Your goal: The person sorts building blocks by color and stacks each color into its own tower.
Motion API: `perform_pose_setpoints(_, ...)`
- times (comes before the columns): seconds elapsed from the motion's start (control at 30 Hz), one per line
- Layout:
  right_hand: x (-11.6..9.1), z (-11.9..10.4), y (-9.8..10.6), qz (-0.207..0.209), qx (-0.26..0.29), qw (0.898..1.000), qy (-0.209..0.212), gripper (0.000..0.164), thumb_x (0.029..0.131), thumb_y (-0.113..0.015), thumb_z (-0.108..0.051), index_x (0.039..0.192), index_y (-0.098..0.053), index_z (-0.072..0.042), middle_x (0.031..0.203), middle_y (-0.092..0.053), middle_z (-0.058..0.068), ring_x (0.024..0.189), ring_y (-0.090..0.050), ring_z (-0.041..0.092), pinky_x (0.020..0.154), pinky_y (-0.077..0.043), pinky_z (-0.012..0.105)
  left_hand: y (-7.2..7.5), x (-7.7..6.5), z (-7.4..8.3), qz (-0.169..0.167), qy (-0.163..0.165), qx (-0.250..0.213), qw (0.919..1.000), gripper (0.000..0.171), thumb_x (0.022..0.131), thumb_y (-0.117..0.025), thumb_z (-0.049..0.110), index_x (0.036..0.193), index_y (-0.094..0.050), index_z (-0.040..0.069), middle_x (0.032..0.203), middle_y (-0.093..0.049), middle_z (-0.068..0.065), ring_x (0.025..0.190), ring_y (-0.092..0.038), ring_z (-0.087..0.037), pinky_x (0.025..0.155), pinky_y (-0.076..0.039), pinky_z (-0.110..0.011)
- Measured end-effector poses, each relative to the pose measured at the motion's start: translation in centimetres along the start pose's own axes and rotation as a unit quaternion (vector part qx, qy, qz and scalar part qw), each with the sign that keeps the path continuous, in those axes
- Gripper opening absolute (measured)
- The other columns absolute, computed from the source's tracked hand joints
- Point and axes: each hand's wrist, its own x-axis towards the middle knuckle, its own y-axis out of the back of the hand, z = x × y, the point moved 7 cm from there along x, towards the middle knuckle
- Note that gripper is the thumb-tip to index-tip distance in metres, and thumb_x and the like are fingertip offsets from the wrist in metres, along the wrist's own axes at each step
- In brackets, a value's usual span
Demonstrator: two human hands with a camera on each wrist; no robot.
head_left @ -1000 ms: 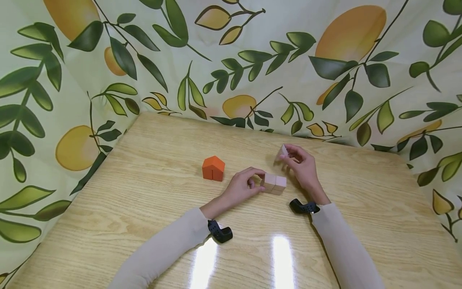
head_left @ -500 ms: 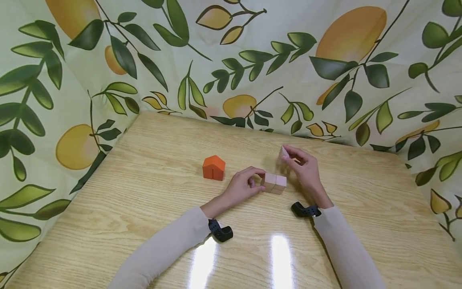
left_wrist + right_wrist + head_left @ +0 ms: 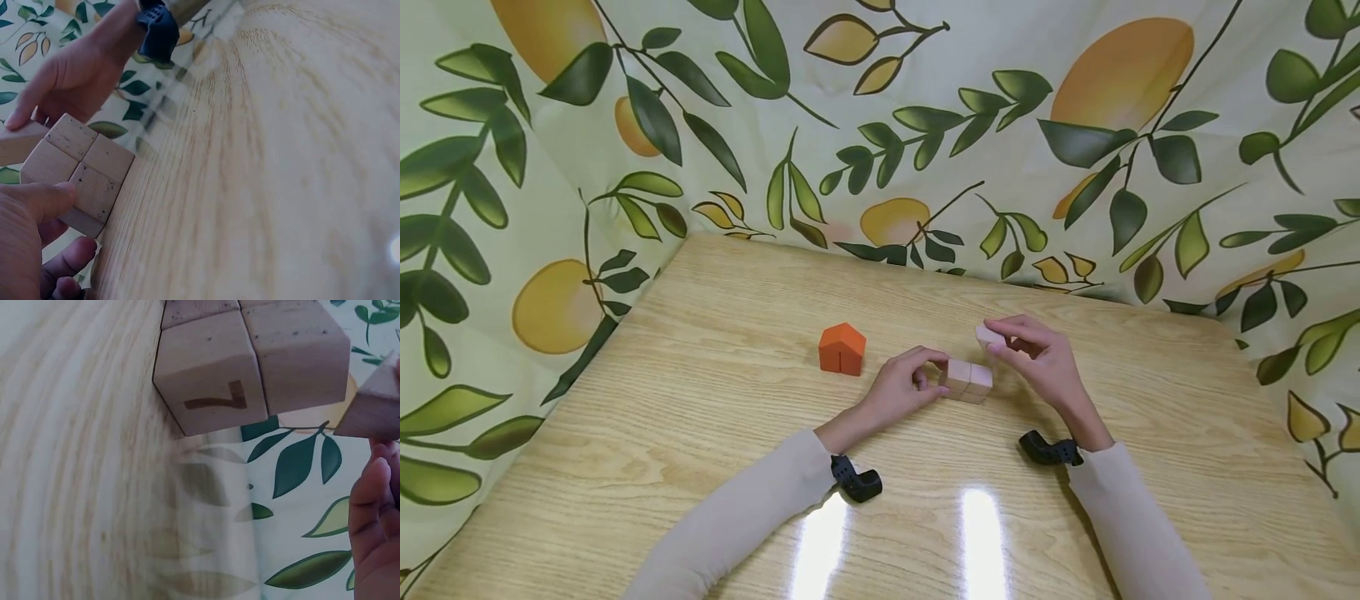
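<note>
Several pale wooden cubes (image 3: pixel 967 383) form a block two wide and two high on the table. My left hand (image 3: pixel 901 387) grips the block's left end, its thumb (image 3: pixel 47 200) lying against the cubes in the left wrist view. A dark "7" marks the face of one cube (image 3: pixel 212 381) in the right wrist view. Just behind and above the cubes, my right hand (image 3: pixel 1047 364) pinches a triangular wooden block (image 3: pixel 990 337) between thumb and fingers. In the right wrist view this triangular block (image 3: pixel 372 409) is held apart from the cubes. The fingers cover part of it.
To the left of the cubes stands a small orange house-shaped block stack (image 3: pixel 842 350). The wood-grain table (image 3: pixel 737 333) meets a fabric backdrop (image 3: pixel 820 167) printed with fruit and leaves. Each wrist wears a dark camera band (image 3: pixel 857 482).
My right hand has shifted slightly right and toward me, tilting the triangular block over toward the cubes. My left hand and the cubes have hardly moved.
</note>
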Motion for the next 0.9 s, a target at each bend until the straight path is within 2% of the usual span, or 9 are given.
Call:
perform_pose_setpoints(0.13,-0.1,-0.9,-0.4,-0.027,-0.015,0.999,0.032,0.029,0.084,-0.068,0.008,0.112,-0.066,0.009,0.105,-0.061,0.022,0.085,-0.051,0.019,0.07,-0.045,0.02,0.0,-0.1,0.0,-0.001,0.0,-0.004,1.0,0.04,0.082,-0.077,0.013,0.119,-0.063,0.01,0.105,-0.062,0.0,0.062,-0.052,-0.005,0.06,-0.043,-0.021)
perform_pose_setpoints(0.23,-0.2,-1.3,-0.6,-0.038,-0.019,0.998,0.047,0.027,0.082,-0.068,0.011,0.108,-0.067,0.008,0.103,-0.062,0.023,0.082,-0.05,0.021,0.068,-0.045,0.02,-0.1,-0.1,-0.1,-0.002,0.002,-0.005,1.0,0.04,0.082,-0.077,0.013,0.119,-0.063,0.01,0.106,-0.062,0.001,0.063,-0.052,-0.005,0.059,-0.044,-0.022)
perform_pose_setpoints(0.4,-0.4,-1.5,-0.9,-0.055,-0.026,0.997,0.046,0.025,0.081,-0.069,0.012,0.105,-0.067,0.006,0.102,-0.062,0.018,0.082,-0.05,0.02,0.068,-0.044,0.021,-0.2,-0.1,-0.1,0.001,0.003,0.001,1.0,0.04,0.082,-0.078,0.014,0.119,-0.063,0.01,0.105,-0.062,0.002,0.063,-0.052,-0.005,0.059,-0.044,-0.022)
perform_pose_setpoints(0.53,-0.4,-1.6,-1.4,-0.068,-0.033,0.997,0.035,0.024,0.081,-0.069,0.01,0.104,-0.067,0.004,0.101,-0.061,0.015,0.082,-0.048,0.026,0.068,-0.043,0.024,-0.1,0.0,0.0,0.001,0.002,0.002,1.0,0.04,0.082,-0.077,0.013,0.119,-0.063,0.01,0.104,-0.062,0.0,0.063,-0.052,-0.006,0.059,-0.044,-0.022)
perform_pose_setpoints(0.9,-0.3,-1.3,-1.9,-0.07,0.0,0.997,0.037,0.023,0.082,-0.068,0.011,0.104,-0.066,0.004,0.1,-0.061,0.015,0.08,-0.044,0.03,0.067,-0.039,0.027,0.0,0.0,-0.1,-0.003,0.0,0.003,1.0,0.04,0.082,-0.077,0.014,0.119,-0.062,0.01,0.104,-0.062,-0.002,0.063,-0.052,-0.006,0.058,-0.043,-0.021)
